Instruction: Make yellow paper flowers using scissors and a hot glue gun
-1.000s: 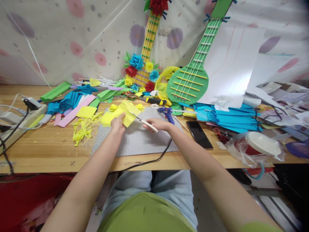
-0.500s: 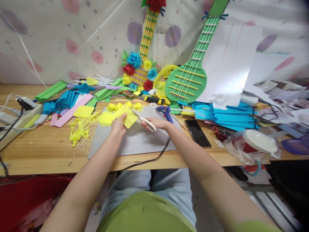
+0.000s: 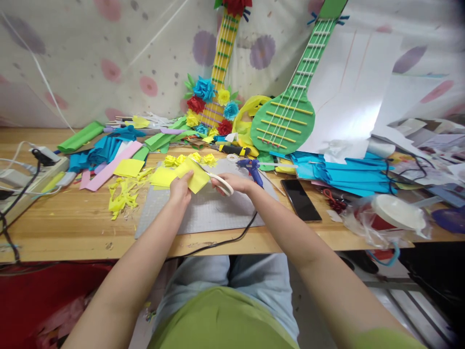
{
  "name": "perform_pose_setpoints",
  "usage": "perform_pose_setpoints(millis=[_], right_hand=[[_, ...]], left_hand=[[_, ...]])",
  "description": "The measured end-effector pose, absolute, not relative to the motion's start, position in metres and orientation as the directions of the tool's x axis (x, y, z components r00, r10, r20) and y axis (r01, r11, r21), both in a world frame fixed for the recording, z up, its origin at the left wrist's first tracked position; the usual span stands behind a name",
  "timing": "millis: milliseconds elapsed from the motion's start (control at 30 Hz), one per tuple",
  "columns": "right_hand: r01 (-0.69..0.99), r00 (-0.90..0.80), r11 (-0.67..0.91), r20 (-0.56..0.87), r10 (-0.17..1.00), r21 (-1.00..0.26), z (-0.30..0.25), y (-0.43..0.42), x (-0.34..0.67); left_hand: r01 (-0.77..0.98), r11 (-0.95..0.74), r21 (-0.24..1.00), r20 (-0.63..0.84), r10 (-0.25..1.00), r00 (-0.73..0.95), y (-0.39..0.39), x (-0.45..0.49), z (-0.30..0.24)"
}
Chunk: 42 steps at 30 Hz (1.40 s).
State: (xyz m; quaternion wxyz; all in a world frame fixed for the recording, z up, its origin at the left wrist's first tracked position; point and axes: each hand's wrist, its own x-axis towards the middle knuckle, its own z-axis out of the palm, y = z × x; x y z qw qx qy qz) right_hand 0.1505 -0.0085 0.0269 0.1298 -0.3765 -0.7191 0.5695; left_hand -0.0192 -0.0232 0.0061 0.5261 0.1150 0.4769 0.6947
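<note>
Mat point(image 3: 221, 213): grey, flat on the worktop point(image 3: 90, 237); landmark for all entries.

Sheet point(image 3: 198, 180): yellow, held above the mat's far part.

Left hand point(image 3: 180, 189): closed in a pinch on the sheet, thumb uppermost; over the mat's left half.

Right hand point(image 3: 232, 182): curled round the handles of the scissors point(image 3: 226, 187); over the mat's right half, some fingers hidden. Blades reach the sheet's far edge; how wide they gape, cannot tell.

Spare paper point(image 3: 160, 177): yellow, across the mat's far left corner.

Flowers point(image 3: 179, 160): yellow, at the mat's far edge.

Scraps point(image 3: 121, 199): yellow, left of the mat.

Glue gun point(image 3: 251, 167): blue, at the mat's far right; its cord point(image 3: 232, 241) passes the near edge.

Handling, as judged: best to hold the sheet taut near the cut, thumb clear of the blades; turn the paper rather than the wrist; use long, even strokes; keep elbows off the cord.
</note>
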Motion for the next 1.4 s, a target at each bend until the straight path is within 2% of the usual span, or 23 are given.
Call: perform_pose_setpoints(millis=[433,600,900,1400], right_hand=[[0.438,-0.635,0.141,-0.194,0.748,-0.888,0.018,-0.003,0.155],[0.449,-0.651,0.149,-0.208,0.73,-0.881,0.022,-0.007,0.156],[0.358,-0.731,0.138,-0.185,0.657,-0.924,0.029,-0.01,0.16],[0.319,-0.693,0.182,-0.098,0.714,-0.93,0.032,-0.016,0.157]], left_hand=[[-0.62,0.03,0.784,-0.36,0.835,-0.416,-0.021,-0.018,0.008],[-0.606,0.029,0.795,-0.347,0.841,-0.415,-0.025,-0.016,0.008],[-0.6,0.013,0.8,-0.316,0.86,-0.402,-0.034,-0.01,0.014],[-0.599,0.043,0.799,-0.295,0.897,-0.328,-0.041,0.002,0.012]])
